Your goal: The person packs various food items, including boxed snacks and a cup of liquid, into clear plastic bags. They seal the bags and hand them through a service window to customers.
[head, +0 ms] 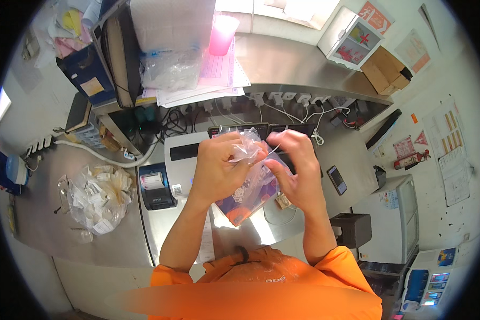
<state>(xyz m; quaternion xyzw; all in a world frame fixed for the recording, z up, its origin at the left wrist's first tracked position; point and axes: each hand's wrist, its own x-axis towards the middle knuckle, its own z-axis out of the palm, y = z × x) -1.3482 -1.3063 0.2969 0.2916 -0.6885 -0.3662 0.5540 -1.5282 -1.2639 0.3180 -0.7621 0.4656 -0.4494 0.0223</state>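
My left hand [223,166] grips the gathered neck of a clear plastic bag [249,145], with crumpled film sticking out above the fingers. Inside the bag hangs a purple printed package [244,200] with orange shapes and a white floral pattern. Close on the other side is my right hand [298,172], its fingers curled and blurred, the thumb against the bag. A thin white strip [275,149] runs between the two hands. Whether my right fingers pinch it, I cannot tell.
A label printer [158,196] and a larger white printer [180,140] stand left of my hands. Further left sits a clear bag of small white items [102,200]. A phone [337,180] lies to the right. Plugs and cables [280,100] run under the steel shelf [280,60].
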